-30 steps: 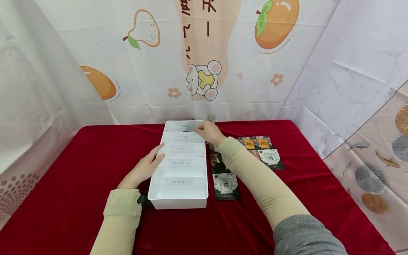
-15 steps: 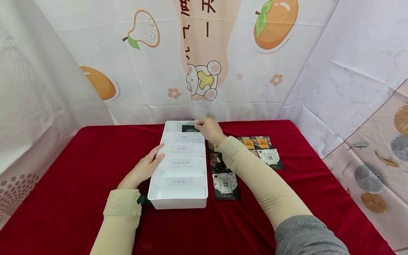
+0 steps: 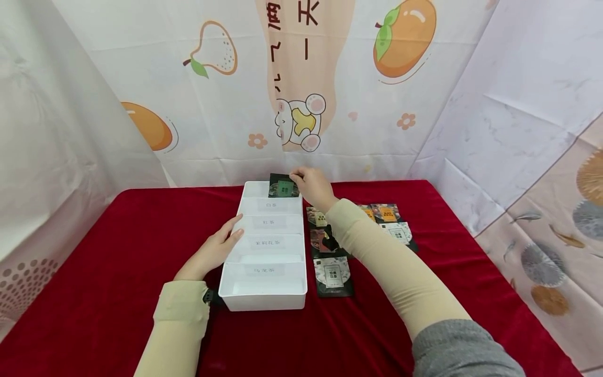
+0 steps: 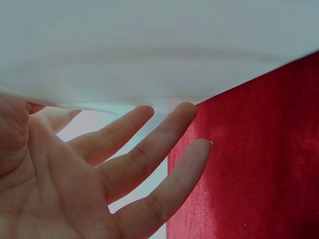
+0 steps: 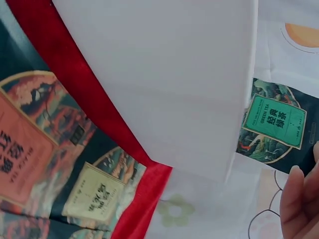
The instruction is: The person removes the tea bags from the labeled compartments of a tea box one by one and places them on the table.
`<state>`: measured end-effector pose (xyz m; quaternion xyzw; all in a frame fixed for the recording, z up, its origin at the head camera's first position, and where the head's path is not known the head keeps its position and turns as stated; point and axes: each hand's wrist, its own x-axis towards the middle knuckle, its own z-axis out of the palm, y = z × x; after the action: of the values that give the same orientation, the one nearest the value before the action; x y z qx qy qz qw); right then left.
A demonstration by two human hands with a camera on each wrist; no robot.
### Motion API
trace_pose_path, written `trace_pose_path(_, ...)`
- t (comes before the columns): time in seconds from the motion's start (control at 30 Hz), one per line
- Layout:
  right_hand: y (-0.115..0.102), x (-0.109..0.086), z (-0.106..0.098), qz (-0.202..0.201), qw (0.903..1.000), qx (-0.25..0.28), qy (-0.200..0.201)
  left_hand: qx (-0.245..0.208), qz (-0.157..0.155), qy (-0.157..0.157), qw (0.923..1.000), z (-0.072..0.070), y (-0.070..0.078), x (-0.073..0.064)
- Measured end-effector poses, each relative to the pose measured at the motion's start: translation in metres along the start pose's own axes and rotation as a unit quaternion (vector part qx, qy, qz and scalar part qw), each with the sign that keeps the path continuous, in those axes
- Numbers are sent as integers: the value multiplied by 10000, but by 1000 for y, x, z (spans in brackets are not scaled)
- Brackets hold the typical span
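Observation:
My right hand (image 3: 314, 187) pinches a dark green-tea sachet (image 3: 285, 187) by its right edge, over the far compartment of a white divided box (image 3: 263, 300). In the right wrist view the sachet (image 5: 275, 122) shows its green label and part of it rises above the box wall (image 5: 164, 64). My left hand (image 3: 214, 248) rests against the left side of the box. The left wrist view shows that hand's fingers (image 4: 144, 154) mostly straight, the tips at or close to the box wall (image 4: 149, 74).
Right of the box lie several tea sachets on the red cloth (image 3: 273, 345), among them a white-and-black one (image 3: 333, 276) and an orange-labelled one (image 3: 387, 212). My right forearm covers some. A printed curtain (image 3: 212, 125) hangs behind the table.
The green-tea sachet has come up out of the far compartment in my right hand, its label now facing me. My left hand has stayed on the box.

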<state>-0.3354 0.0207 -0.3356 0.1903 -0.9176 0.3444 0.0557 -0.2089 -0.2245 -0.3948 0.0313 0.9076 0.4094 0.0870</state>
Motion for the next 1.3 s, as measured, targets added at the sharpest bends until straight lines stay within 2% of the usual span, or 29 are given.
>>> trace_pose_path(0.33,-6,1,-17,-172,9991,344,200,34,-7,-14,10000,0,-1,-1)
trace_pose_path(0.67,0,1,-29,163,9935,1128,71,15,-61,-21,10000,0,-2,-1)
trace_pose_path(0.9,1,-4,-45,633,9783,1974,-2,1,-42,-18,10000,0,-1,-1)
trace_pose_path(1.2,18,-16,-67,1009,9607,2584,-46,-17,-9,-43,10000,0,-1,-1)
trace_pose_path(1.3,26,-23,-75,1094,9598,2583,-107,-9,10,-54,10000,1,-1,-1)
